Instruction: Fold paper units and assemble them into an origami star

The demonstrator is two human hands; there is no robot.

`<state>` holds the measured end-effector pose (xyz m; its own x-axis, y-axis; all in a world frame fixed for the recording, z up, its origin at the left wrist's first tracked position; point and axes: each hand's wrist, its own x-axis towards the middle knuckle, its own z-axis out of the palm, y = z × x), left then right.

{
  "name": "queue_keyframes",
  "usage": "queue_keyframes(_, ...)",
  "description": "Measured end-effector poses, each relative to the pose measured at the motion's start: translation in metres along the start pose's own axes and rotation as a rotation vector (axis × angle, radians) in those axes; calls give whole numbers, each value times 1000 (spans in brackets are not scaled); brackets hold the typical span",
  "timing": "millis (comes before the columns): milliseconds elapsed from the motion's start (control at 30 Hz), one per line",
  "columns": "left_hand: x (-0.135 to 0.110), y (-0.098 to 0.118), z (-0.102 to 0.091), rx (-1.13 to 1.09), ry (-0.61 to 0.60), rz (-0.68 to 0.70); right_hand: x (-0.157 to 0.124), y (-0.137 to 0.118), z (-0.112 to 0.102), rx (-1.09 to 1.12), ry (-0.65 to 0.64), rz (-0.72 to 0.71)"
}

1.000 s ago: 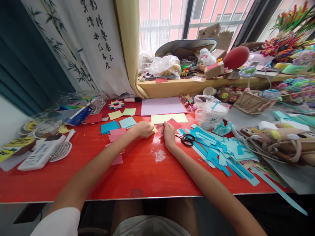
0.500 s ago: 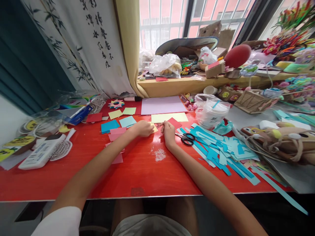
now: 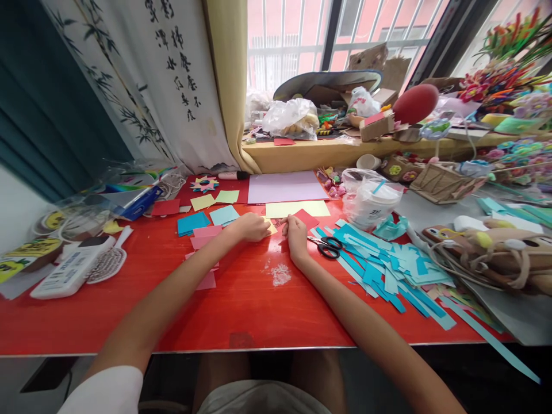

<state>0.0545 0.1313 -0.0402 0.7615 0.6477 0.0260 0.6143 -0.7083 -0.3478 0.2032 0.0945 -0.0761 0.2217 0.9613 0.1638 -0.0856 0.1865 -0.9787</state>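
My left hand [image 3: 255, 227] is closed, its fingertips pressed on a small pale orange-yellow piece of paper [image 3: 271, 226] on the table. Facing it across a narrow gap is my right hand [image 3: 296, 236], its fingers curled together; whatever they may pinch is hidden. A red paper square [image 3: 307, 219] lies just behind the right hand. Black-handled scissors [image 3: 329, 248] rest beside my right wrist, blades toward it. Pink paper squares [image 3: 206, 232] lie partly under my left forearm. Behind both hands stretches a pale yellow paper strip [image 3: 297, 209].
Blue paper strips [image 3: 388, 259] are heaped to the right, near a bagged white cup [image 3: 373, 198]. Blue squares [image 3: 192, 223] and a folded paper star ring [image 3: 204, 184] lie at left. A lilac sheet [image 3: 287, 187] sits at the back. White scraps [image 3: 281, 275] dot the red table [image 3: 241, 305].
The view has shifted very slightly. Both hands stay in nearly the same place, with the left still at the pale orange-yellow paper.
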Motion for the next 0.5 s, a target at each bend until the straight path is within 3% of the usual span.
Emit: queue_keyframes(500, -1, -1, 0, 1, -7, 5, -1, 0, -1, -1, -16, -7)
